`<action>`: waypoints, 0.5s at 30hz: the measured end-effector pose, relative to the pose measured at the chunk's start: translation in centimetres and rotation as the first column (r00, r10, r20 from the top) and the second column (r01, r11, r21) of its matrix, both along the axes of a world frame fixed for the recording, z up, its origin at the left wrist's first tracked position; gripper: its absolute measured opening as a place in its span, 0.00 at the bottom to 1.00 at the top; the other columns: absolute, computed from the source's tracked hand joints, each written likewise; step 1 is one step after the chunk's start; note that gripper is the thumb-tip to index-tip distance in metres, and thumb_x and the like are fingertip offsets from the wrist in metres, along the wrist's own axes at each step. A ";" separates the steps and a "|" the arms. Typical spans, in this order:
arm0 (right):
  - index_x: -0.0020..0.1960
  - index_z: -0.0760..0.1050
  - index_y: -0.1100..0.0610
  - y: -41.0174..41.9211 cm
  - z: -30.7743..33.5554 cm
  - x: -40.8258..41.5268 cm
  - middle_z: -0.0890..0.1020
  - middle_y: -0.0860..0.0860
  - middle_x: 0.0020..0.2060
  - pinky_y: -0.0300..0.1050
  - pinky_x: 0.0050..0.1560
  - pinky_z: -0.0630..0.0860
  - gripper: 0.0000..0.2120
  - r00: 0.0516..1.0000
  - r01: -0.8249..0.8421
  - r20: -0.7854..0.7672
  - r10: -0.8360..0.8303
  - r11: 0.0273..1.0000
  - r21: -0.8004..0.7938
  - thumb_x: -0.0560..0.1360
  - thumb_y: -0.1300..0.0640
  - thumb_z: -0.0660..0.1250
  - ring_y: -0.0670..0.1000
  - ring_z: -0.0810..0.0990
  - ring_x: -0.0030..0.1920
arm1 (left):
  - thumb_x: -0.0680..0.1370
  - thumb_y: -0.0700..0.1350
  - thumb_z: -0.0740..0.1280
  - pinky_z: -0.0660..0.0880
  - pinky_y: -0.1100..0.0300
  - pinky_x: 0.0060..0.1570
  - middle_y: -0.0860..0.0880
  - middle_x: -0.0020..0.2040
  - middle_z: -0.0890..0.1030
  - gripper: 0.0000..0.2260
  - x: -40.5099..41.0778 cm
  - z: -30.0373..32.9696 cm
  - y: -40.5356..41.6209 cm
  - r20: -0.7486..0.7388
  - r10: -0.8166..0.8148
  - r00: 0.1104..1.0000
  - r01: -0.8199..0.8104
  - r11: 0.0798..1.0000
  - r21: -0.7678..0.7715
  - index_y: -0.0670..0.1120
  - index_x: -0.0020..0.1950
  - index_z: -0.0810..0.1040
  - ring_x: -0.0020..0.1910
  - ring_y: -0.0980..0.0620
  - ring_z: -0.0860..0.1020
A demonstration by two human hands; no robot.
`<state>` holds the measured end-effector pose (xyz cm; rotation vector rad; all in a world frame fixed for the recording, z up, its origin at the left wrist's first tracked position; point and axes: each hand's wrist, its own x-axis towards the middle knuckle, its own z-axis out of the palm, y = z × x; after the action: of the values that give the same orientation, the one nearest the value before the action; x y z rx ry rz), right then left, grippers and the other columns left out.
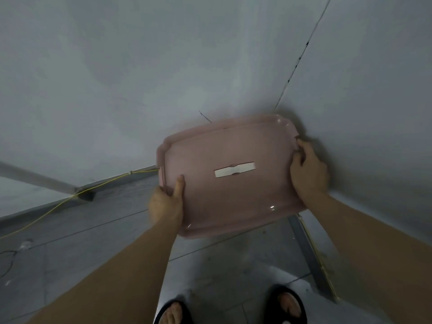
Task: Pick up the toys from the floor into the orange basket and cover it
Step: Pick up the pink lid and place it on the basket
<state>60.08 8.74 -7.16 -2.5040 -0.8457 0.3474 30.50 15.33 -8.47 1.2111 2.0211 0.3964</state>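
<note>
As seen from the head camera, a left hand (166, 202) and right hand (308, 169) grip opposite short edges of a pinkish, glossy rectangular plastic lid (230, 176), held tilted above the grey tiled floor (224, 260) in a corner; it looks light, stiff and slippery, best gripped by its rim.

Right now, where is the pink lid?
In the head view the pink lid is centre-right, held up near the wall corner, with the left hand gripping its left edge and the right hand its right edge.
</note>
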 end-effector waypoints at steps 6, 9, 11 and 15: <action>0.71 0.69 0.44 2.0 -6.2 1.8 0.82 0.64 0.54 0.56 0.50 0.76 0.20 0.998 -0.027 0.054 0.028 1.000 -0.005 0.81 0.53 0.57 0.68 0.81 0.51 | 0.76 0.64 0.63 0.67 0.53 0.45 0.42 0.48 0.76 0.25 2.0 -5.7 1.6 0.002 0.020 1.000 -0.020 1.000 0.010 0.41 0.52 0.73 0.52 0.40 0.77; 0.72 0.68 0.44 3.1 -8.1 2.2 0.82 0.63 0.54 0.56 0.49 0.76 0.20 0.995 -0.048 0.081 0.050 0.998 -0.030 0.81 0.52 0.56 0.68 0.81 0.50 | 0.76 0.65 0.62 0.67 0.53 0.46 0.43 0.48 0.76 0.25 2.3 -7.4 2.4 -0.021 0.020 1.000 -0.020 1.000 -0.014 0.42 0.51 0.73 0.52 0.40 0.77; 0.72 0.68 0.44 4.0 -8.8 2.3 0.82 0.64 0.53 0.56 0.48 0.76 0.20 0.994 -0.057 0.094 0.060 0.998 -0.040 0.81 0.52 0.56 0.68 0.81 0.50 | 0.76 0.66 0.61 0.67 0.53 0.45 0.44 0.47 0.75 0.27 2.5 -8.0 3.1 -0.044 0.007 0.999 -0.007 1.000 -0.013 0.41 0.53 0.74 0.52 0.40 0.77; 0.73 0.67 0.46 4.9 -9.6 2.5 0.82 0.65 0.51 0.56 0.46 0.77 0.20 0.986 -0.076 0.147 0.083 0.996 -0.051 0.82 0.52 0.55 0.68 0.81 0.47 | 0.76 0.65 0.62 0.66 0.54 0.44 0.44 0.46 0.75 0.24 2.6 -8.4 4.2 -0.074 -0.009 0.997 0.010 1.000 0.016 0.43 0.48 0.71 0.52 0.40 0.77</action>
<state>62.58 13.60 -16.71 -2.5683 -1.0090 0.2103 33.10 19.57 -16.91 1.2618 2.0779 0.3696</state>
